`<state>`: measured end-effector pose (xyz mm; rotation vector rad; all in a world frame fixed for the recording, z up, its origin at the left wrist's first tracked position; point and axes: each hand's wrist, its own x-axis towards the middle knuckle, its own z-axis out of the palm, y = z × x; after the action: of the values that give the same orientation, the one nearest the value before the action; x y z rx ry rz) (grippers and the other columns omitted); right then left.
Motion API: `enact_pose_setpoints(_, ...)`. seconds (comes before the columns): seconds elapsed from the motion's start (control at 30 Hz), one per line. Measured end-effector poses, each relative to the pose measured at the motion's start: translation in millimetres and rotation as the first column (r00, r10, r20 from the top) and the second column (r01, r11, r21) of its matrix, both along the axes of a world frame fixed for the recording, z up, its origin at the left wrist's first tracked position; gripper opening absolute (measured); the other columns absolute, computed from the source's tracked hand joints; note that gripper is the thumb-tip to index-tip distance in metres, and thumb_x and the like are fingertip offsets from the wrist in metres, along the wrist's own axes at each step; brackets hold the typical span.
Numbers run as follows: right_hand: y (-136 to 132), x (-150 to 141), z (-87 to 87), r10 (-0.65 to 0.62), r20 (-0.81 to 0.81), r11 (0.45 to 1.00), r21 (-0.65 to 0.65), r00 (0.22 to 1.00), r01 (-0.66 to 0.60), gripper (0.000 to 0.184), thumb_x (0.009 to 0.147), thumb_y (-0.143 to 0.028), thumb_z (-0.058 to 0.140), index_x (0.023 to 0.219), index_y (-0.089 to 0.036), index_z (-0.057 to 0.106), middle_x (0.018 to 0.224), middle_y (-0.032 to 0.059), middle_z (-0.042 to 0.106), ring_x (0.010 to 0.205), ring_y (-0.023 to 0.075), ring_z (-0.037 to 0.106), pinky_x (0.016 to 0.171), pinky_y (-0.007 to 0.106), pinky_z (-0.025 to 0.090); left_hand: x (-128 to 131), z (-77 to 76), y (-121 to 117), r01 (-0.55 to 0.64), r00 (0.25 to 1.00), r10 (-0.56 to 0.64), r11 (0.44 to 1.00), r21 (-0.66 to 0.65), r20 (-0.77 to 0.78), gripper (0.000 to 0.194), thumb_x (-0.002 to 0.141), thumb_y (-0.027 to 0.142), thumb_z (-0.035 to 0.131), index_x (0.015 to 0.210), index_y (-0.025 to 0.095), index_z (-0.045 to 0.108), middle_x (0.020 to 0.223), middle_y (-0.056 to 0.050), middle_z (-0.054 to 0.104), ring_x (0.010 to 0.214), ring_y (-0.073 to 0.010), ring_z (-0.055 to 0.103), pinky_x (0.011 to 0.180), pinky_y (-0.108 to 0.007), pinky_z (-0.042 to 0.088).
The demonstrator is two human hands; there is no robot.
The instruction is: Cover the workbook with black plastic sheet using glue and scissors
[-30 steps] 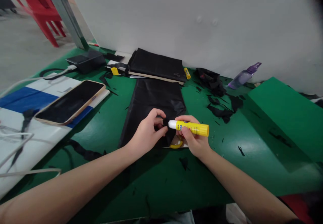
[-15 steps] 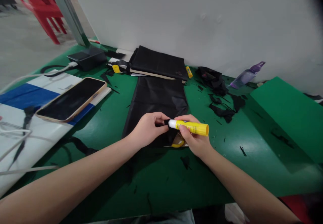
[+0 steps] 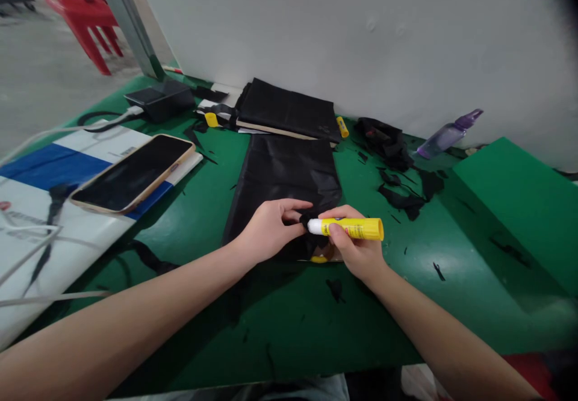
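A yellow glue stick [image 3: 356, 228] lies in the closed fingers of my right hand [image 3: 361, 253], its white tip pointing left. That tip touches a small black scrap [image 3: 306, 217], which my left hand [image 3: 273, 226] pinches between thumb and fingers. Whether the scrap is paper or thin fabric I cannot tell. Beneath both hands a flat black sheet-like piece [image 3: 289, 172] rests on the table. By its near right corner shows a curved yellow piece [image 3: 320, 259], partly hidden by the sheet and my right hand.
Behind is a black-covered stack [image 3: 289, 109], with a yellow cap [image 3: 342, 127] beside it. A phone [image 3: 135, 173] lies on a blue-and-white packet [image 3: 40, 166] at left. To the right are black scraps [image 3: 406, 199], a purple spray bottle [image 3: 445, 139] and a green box [image 3: 519, 202].
The view has shifted slightly, so objects sit a little further right. My left fingers have spread a bit around the scrap. The glue stick stays against it.
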<state>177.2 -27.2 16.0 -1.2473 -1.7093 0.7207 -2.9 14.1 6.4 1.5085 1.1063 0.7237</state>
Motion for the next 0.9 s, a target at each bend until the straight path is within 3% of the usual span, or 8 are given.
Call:
enact_pose_setpoints(0.1,-1.6,-1.8,0.7,0.008,0.015,0.999,0.045,1.0,-0.009,0.01,0.082,-0.028,0.059,0.088,-0.022,0.064,0.077,0.0003,0.066,0.062,0.0128,0.059,0.056,0.027,0.048,0.9,0.2,-0.4,-0.019,1.0,0.019,1.0,-0.021,0.021,0.049,0.07,0.013,0.065,0.119,0.02,0.063,0.071,0.004,0.069,0.072,-0.0139,0.065,0.073,-0.028,0.049)
enact_pose_setpoints(0.27,-2.0,-1.4,2.4,0.027,0.045,0.996,0.083,0.999,-0.031,0.008,0.08,-0.025,0.059,0.086,-0.022,0.063,0.075,-0.0005,0.066,0.059,0.012,0.058,0.054,0.027,0.047,4.1,-2.1,-2.1,-0.032,0.996,0.038,0.996,-0.084,0.077,0.02,0.068,0.012,0.066,0.085,0.018,0.071,0.075,0.001,0.072,0.071,-0.0137,0.067,0.068,-0.025,0.051)
enact_pose_setpoints(0.37,-0.9,1.7,1.5,0.018,0.064,0.997,0.075,0.998,-0.022,0.008,0.08,-0.027,0.058,0.083,-0.022,0.063,0.072,-0.0004,0.066,0.059,0.0126,0.058,0.053,0.027,0.047,4.7,-2.6,-2.4,-0.024,0.996,0.034,0.993,-0.114,0.086,0.014,0.066,0.01,0.066,0.077,0.018,0.071,0.068,0.001,0.071,0.063,-0.0125,0.066,0.059,-0.024,0.051)
enact_pose_setpoints(0.57,3.6,8.3,-5.0,0.045,0.12,0.99,0.131,0.992,-0.061,0.007,0.079,-0.026,0.059,0.082,-0.022,0.063,0.067,-0.0012,0.063,0.056,0.0122,0.057,0.05,0.025,0.046,4.6,-1.3,-2.5,-0.02,0.993,0.035,0.99,-0.139,0.11,0.013,0.067,0.01,0.065,0.074,0.018,0.071,0.069,0.001,0.072,0.065,-0.0129,0.067,0.06,-0.023,0.053)
enact_pose_setpoints(0.8,2.2,5.9,-9.0,0.035,0.118,0.996,0.072,0.992,-0.044,0.004,0.075,-0.022,0.058,0.076,-0.021,0.062,0.057,-0.0037,0.057,0.047,0.0101,0.05,0.044,0.024,0.04,5.1,-2.0,-2.6,-0.013,0.993,0.027,0.992,-0.123,0.114,0.014,0.067,0.011,0.064,0.076,0.019,0.071,0.067,0.003,0.071,0.06,-0.0114,0.065,0.055,-0.021,0.05)
enact_pose_setpoints(0.9,2.2,4.0,-7.4,0.047,0.148,0.99,0.124,0.988,-0.066,0.004,0.073,-0.021,0.058,0.074,-0.021,0.062,0.057,-0.0036,0.058,0.047,0.0099,0.05,0.045,0.024,0.04,4.8,-2.9,-2.5,-0.005,0.994,0.016,0.995,-0.1,0.112,0.013,0.068,0.011,0.063,0.076,0.019,0.071,0.068,0.002,0.07,0.062,-0.0118,0.064,0.056,-0.022,0.05)
